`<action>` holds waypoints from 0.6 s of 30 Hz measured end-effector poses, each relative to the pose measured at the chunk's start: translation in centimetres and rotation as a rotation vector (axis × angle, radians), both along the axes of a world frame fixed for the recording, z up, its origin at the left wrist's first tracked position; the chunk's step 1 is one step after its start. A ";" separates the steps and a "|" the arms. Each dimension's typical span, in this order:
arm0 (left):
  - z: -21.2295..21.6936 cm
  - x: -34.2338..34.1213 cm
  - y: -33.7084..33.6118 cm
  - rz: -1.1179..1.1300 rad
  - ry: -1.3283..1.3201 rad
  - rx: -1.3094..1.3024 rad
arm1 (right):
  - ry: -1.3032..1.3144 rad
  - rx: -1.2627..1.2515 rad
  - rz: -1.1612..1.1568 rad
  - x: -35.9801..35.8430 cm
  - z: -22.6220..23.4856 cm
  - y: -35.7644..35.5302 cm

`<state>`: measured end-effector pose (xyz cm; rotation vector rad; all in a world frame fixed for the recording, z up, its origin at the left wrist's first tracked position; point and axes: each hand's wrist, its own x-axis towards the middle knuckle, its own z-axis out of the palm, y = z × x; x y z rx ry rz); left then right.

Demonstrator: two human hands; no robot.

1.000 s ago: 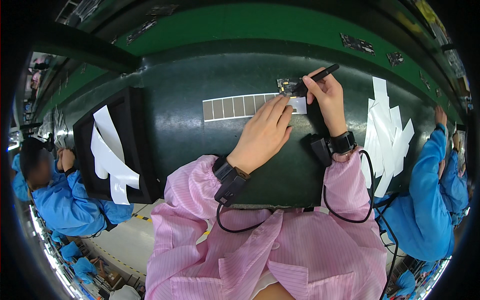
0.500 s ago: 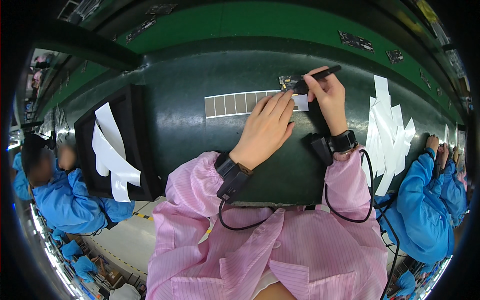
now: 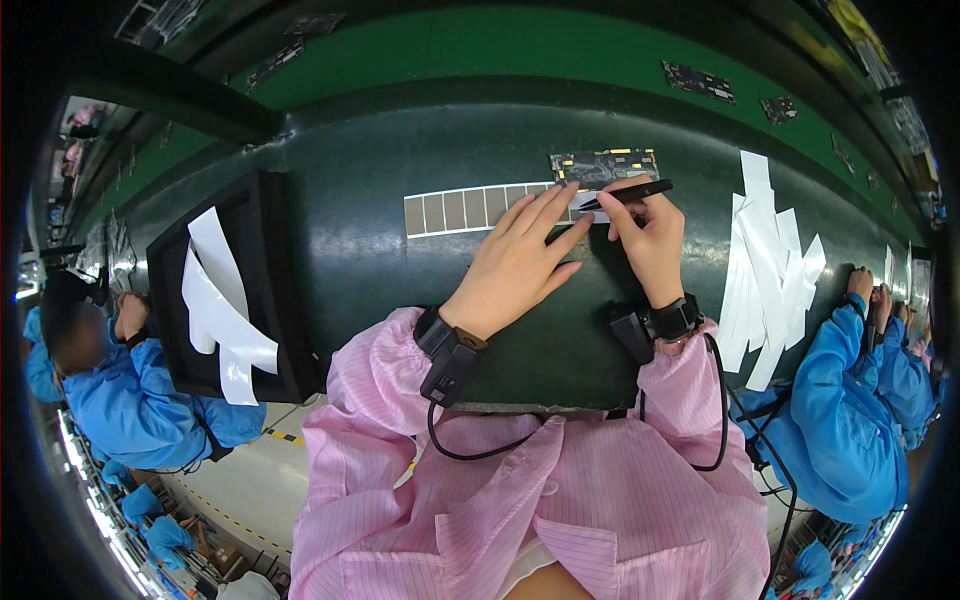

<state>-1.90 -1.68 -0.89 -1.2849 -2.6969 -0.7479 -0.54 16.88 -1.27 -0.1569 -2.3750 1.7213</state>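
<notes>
My left hand (image 3: 508, 268) lies palm down with fingers spread over the right part of a white strip of grey-brown rectangular stickers (image 3: 455, 211), pressing it to the table. A pair of black tweezers (image 3: 645, 190) is pinched in my right hand (image 3: 652, 240). Their tip points left, at the strip's right end beside my left fingertips; whether anything is between the tips cannot be made out. Just beyond the strip lies a dark circuit board (image 3: 605, 164) with gold-coloured patches, its near edge partly behind my fingers.
A black tray (image 3: 275, 290) with white backing strips (image 3: 222, 290) stands on the left. More white strips (image 3: 765, 285) are piled on the right. Circuit boards (image 3: 698, 82) lie on the green surface (image 3: 520, 45) beyond. People in blue work at both sides.
My right hand has drawn back from the circuit board toward me, bringing the tweezers down to the strip's right end. More of the board now shows. My left hand has shifted slightly left.
</notes>
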 end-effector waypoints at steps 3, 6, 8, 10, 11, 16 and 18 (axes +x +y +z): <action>0.0 0.1 0.0 -0.002 -0.005 -0.006 | 0.008 0.019 -0.002 0.1 0.0 -0.1; 0.1 0.0 0.0 0.001 -0.026 0.001 | 0.026 0.004 -0.021 0.0 0.0 -0.2; 0.2 0.0 -0.1 0.001 -0.025 0.008 | 0.054 0.031 -0.017 0.0 0.0 -0.3; 0.3 -0.1 0.0 0.000 -0.023 0.004 | 0.084 0.058 -0.013 -0.1 -0.1 -0.3; 0.3 -0.1 0.0 -0.001 -0.020 0.000 | 0.081 -0.047 -0.028 -0.2 -0.2 -0.2; 0.4 -0.1 -0.1 0.003 0.005 0.002 | 0.082 -0.345 -0.044 -2.5 -0.1 0.8; 0.5 -0.3 -0.1 -0.003 0.022 0.004 | 0.046 -0.350 -0.025 -4.1 -0.1 1.4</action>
